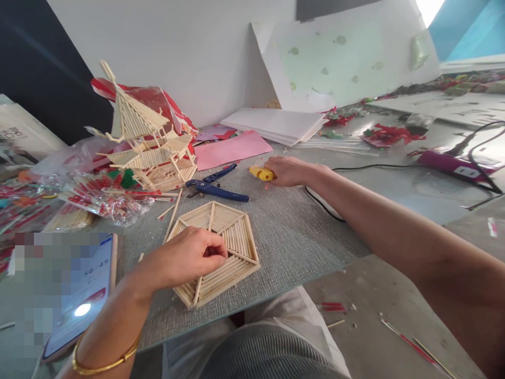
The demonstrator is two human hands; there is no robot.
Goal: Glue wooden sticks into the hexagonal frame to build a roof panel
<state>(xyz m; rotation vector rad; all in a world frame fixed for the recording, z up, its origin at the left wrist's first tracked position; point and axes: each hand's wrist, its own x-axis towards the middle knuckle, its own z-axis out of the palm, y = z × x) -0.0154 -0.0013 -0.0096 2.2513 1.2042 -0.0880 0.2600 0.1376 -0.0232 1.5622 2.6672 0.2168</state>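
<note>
A flat, many-sided panel of wooden sticks (pixel 236 237), with ribs running out from its middle, lies near the table's front edge. My left hand (pixel 193 255) is over its centre, fingers curled and thumb pressed in; whatever they may hold is hidden. Farther back and to the right, my right hand (pixel 290 171) is closed round a yellow glue gun (pixel 261 173), low over the tabletop. A black cord runs off to the right behind my right forearm. Blue-handled cutters (pixel 221 190) lie open between the panel and the pink paper.
Behind the cutters stands a stick-built pavilion model (pixel 152 142). Bagged red-tipped sticks (pixel 102 197) and a phone (pixel 84 289) are on the left. Pink paper (pixel 232 149) and white boards (pixel 276 125) lie at the back. A purple power strip (pixel 453 163) sits far right.
</note>
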